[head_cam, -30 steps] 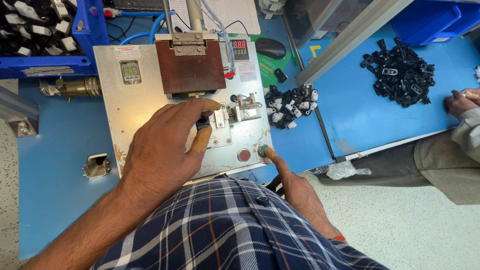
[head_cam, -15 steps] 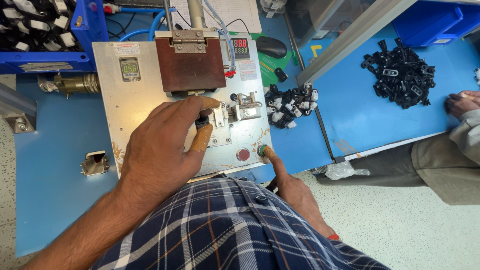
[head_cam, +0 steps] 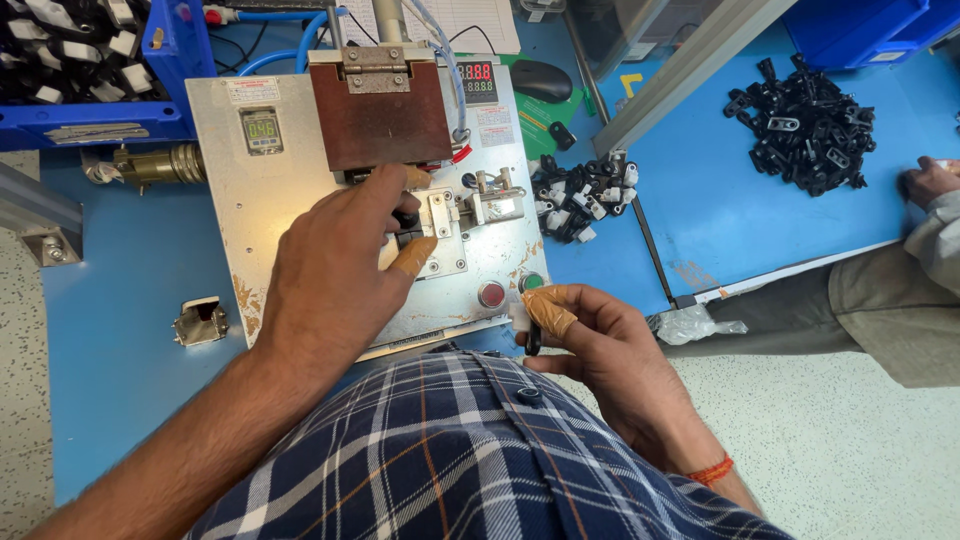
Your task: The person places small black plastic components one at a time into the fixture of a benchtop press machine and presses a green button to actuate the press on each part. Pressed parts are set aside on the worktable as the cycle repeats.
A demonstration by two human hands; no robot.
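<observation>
Spanning most of the view: blue flat workbench top (head_cam: pixel 110 330), with a bare-metal rectangular machine base plate (head_cam: pixel 270 215) sitting on it. Mounted at the plate's back: brown square press block (head_cam: pixel 380 115), hinged on top, hoses running up behind.

Progress, judging by layout: one small black-and-white plastic part (head_cam: pixel 405 238) seated in the silver metal fixture (head_cam: pixel 440 225) under the block, so loading looks done or nearly done; green round button (head_cam: pixel 532 282) and red round button (head_cam: pixel 491 294) untouched. Plenty left: mixed black-and-white pile of small parts (head_cam: pixel 580 195) just right of the plate, and a bigger heap of all-black plastic clips (head_cam: pixel 805 125) well apart on the far bench.

Left hand (head_cam: pixel 345 270): palm down over the plate, fingers curled, taped thumb and forefinger pinched on the seated part (contact partly hidden by the hand itself).

Right hand (head_cam: pixel 600 345): at the plate's front-right corner, just below the green button, fingers closed around a small dark piece (head_cam: pixel 533 338), taped thumb pressing on top.

Another person's hand (head_cam: pixel 930 180) resting on the bench at far right, sleeve and trouser leg below it.
</observation>
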